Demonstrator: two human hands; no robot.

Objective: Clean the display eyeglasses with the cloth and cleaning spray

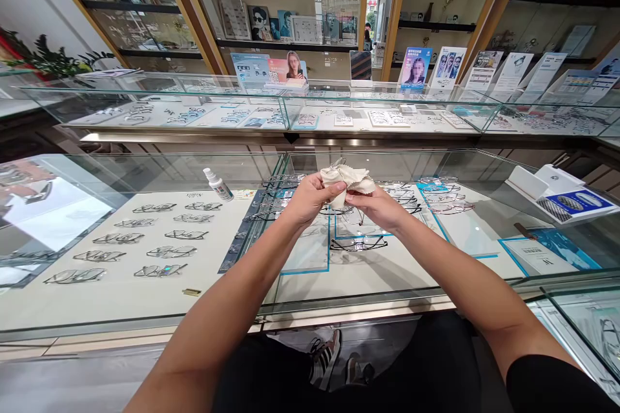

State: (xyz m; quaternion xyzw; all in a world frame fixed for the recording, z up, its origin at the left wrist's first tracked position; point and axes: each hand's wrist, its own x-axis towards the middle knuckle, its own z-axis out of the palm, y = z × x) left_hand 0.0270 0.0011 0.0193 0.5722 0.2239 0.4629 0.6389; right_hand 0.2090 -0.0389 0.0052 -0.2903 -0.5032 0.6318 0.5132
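Observation:
My left hand (310, 197) and my right hand (375, 206) meet above a glass display counter (145, 310). Both are closed on a cream cleaning cloth (349, 177) bunched between them. A thin pair of glasses (338, 162) pokes out of the cloth's top, wrapped in it. Dark-framed glasses (358, 244) lie below the hands; whether on or under the glass I cannot tell. A small white spray bottle (217, 184) lies on the glass left of my left hand.
Rows of eyeglass frames (145, 239) lie inside the case. A white and blue tray (562, 193) sits at the right. A second glass counter (290, 106) with leaflets and posters (416, 68) runs behind, shelves beyond it. My shoes (329, 361) show below.

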